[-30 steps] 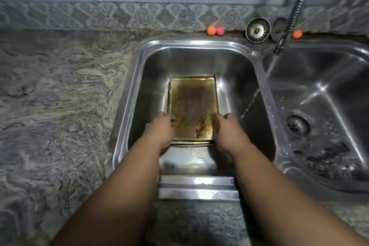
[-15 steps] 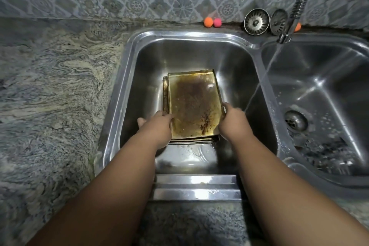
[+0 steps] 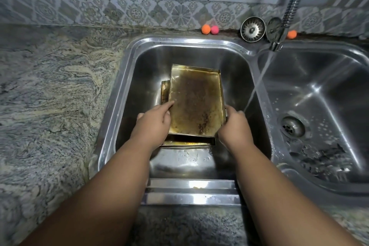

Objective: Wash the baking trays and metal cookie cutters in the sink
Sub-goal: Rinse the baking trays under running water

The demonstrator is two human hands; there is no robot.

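Observation:
A stained, brownish baking tray [image 3: 194,102] is lifted and tilted above the left sink basin [image 3: 139,78]. My left hand [image 3: 154,124] grips its left edge, with one finger lying on the tray's inner face. My right hand [image 3: 234,129] grips its right edge near the front corner. Another tray [image 3: 164,92] lies underneath on the basin floor, showing at the left and front. Dark cookie cutters [image 3: 321,156] lie wet in the right basin [image 3: 319,94].
Water runs from the flexible tap [image 3: 293,4] down into the right basin near the drain [image 3: 293,126]. Two metal strainers [image 3: 252,29] and small orange and pink balls [image 3: 209,29] stand along the tiled back edge. Marbled stone counter [image 3: 52,96] spreads to the left.
Both hands have raised the top tray off the one beneath and swung it slightly rightward, exposing more of the lower tray at the left.

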